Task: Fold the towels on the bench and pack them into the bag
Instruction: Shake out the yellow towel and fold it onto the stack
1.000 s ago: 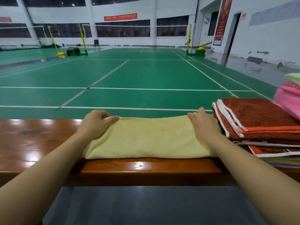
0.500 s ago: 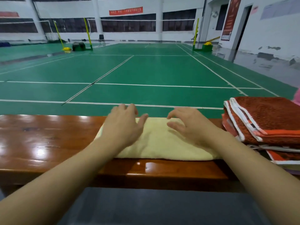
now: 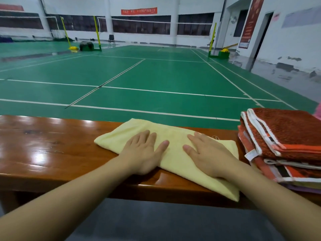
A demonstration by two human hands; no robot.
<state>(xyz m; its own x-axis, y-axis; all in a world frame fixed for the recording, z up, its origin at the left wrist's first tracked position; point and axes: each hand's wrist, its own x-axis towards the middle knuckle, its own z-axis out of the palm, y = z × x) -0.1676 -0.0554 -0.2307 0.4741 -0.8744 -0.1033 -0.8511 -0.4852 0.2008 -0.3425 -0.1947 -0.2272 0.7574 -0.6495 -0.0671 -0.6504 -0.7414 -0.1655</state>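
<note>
Evidently to flatten the fold before the next one, the left hand (image 3: 142, 152) and right hand (image 3: 206, 153) press straight, spread fingers, gripping nothing, on the yellow towel (image 3: 175, 134) lying slantwise on the worktop (image 3: 52, 145) beside the towel stack (image 3: 286, 136).

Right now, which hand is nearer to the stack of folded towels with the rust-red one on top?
The right hand. It lies flat on the yellow towel, just short of the stack of folded towels, without touching it. The left hand presses the same towel farther from the stack.
</note>
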